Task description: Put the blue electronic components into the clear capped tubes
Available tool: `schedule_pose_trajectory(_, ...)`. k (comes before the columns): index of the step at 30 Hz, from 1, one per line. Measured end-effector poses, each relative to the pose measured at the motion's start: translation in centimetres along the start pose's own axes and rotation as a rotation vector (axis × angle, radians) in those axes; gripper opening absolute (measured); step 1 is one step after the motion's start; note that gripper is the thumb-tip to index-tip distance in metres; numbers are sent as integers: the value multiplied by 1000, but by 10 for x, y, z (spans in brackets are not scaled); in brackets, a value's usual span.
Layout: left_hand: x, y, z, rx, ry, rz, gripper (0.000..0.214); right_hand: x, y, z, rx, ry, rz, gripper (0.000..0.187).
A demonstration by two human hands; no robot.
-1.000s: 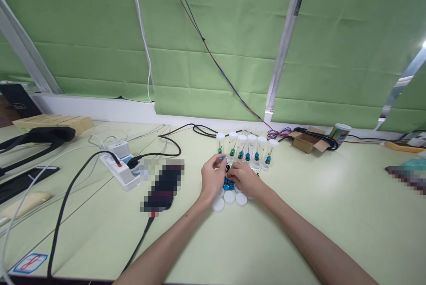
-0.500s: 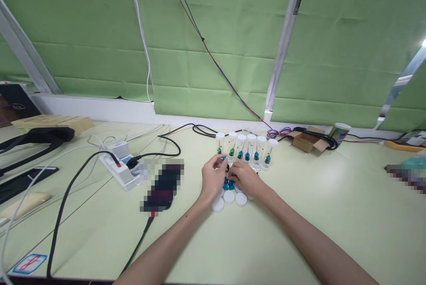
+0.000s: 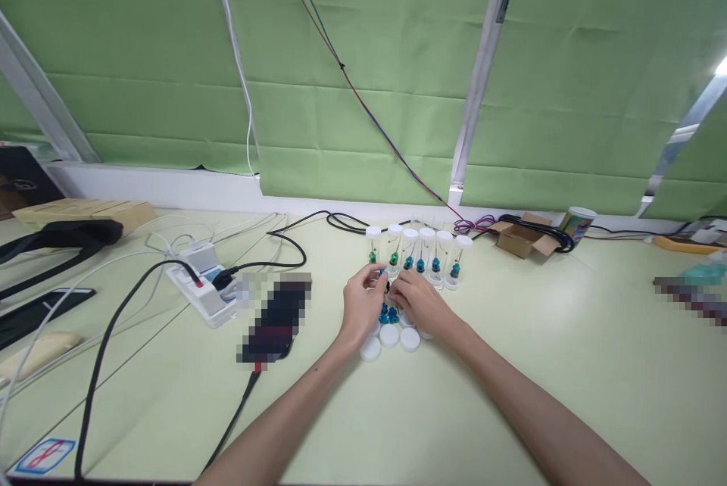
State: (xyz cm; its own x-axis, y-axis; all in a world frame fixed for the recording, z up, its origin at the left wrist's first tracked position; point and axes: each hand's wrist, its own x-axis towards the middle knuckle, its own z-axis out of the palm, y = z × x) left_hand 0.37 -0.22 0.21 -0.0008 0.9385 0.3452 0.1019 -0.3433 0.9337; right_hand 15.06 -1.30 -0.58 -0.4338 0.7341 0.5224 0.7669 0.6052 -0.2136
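Observation:
My left hand (image 3: 362, 303) is closed, thumb and fingertips pinching a small blue piece (image 3: 382, 272) with a dark part below it. Close against it, my right hand (image 3: 421, 303) has its fingers curled together at that dark part; what they grip is too small to make out. Just behind both hands, several clear tubes (image 3: 456, 263) with white tops stand in a row, each with a small green or blue piece and a thin wire inside. More small blue pieces (image 3: 389, 315) lie between my wrists. Several round white caps (image 3: 389, 335) rest in front of them, partly hidden by my right hand.
A phone (image 3: 276, 319) with a cable lies to the left, beside a white power strip (image 3: 207, 293) with plugs. Behind on the right are an open cardboard box (image 3: 519, 241), coiled black cable and a printed can (image 3: 578, 224). Green fabric (image 3: 363, 130) covers the wall.
The view has shifted slightly. Both hands stay together in nearly the same place, with only slight finger movement at the small piece.

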Motion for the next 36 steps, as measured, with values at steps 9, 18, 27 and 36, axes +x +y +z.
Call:
schedule_pose_trajectory(9, 0, -5, 1, 76, -69, 16, 28, -7, 2, -9, 151, 252, 35, 13)
schedule_pose_trajectory(18, -6, -2, 4, 151, -200, 54, 23, -14, -2, -6, 307, 364, 86, 12)
schedule_pose_trajectory(27, -10, 5, 6, 4, -264, -15, 21, -14, -5, -3, 335, 335, 99, 13)
schedule_pose_trajectory(36, -10, 6, 6, -239, -351, -161, 25, -14, -3, -4, 332, 350, 108, 13)
